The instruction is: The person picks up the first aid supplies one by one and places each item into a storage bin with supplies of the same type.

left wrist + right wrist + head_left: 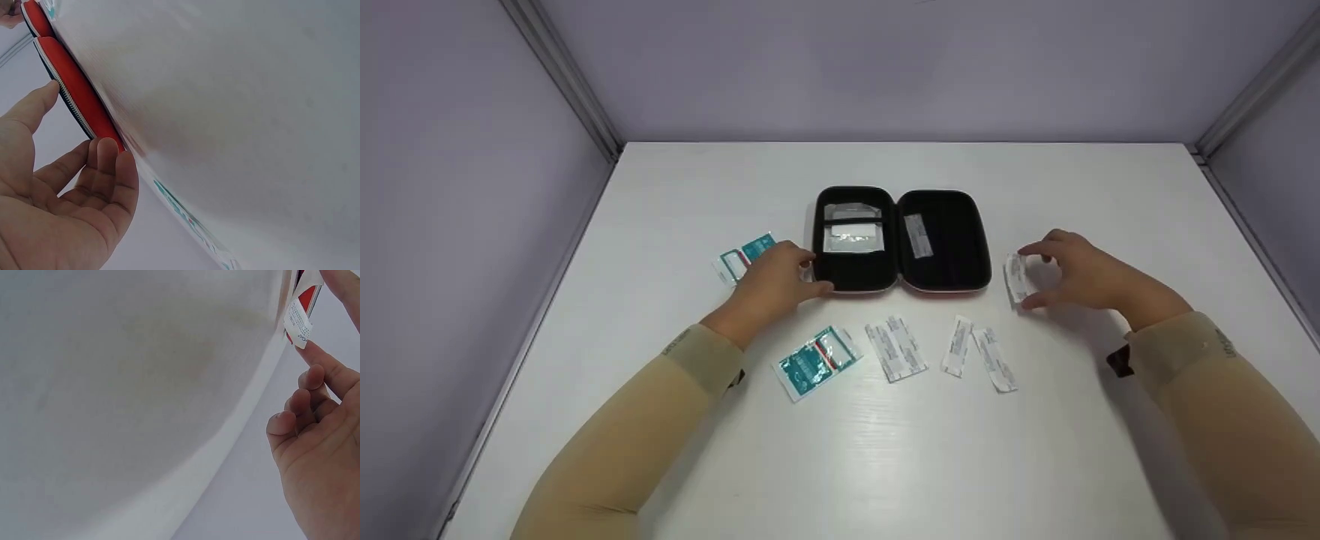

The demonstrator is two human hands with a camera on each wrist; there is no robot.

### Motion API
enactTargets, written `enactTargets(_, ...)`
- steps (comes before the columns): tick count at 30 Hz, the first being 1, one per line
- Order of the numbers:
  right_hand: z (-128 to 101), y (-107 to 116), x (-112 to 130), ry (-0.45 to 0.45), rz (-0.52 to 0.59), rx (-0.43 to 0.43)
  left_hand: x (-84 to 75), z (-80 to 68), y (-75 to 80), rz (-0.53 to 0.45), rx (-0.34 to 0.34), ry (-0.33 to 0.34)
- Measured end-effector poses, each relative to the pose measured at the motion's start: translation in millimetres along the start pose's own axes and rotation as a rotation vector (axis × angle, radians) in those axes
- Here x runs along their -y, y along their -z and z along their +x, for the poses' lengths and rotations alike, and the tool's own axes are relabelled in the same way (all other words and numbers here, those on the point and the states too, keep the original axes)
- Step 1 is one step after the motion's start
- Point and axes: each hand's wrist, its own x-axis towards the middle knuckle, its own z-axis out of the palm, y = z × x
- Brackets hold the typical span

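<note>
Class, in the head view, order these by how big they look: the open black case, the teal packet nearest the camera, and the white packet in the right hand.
1. Black case
2. Teal packet
3. White packet, partly hidden by the right hand

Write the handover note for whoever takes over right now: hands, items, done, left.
Left hand: open, fingers touching the open case at its near left corner.
Right hand: pinches a small white packet right of the case.
Done: three packets lie inside the case.
Left: two teal packets and three white strips lie on the table.
</note>
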Motion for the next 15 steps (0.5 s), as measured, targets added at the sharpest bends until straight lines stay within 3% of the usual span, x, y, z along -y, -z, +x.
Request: enactTargets(15, -2.1, 8.7, -0.3, -0.010, 0.038, -0.042, -0.1, 1.9, -2.3, -0.014, 0.008, 0.036)
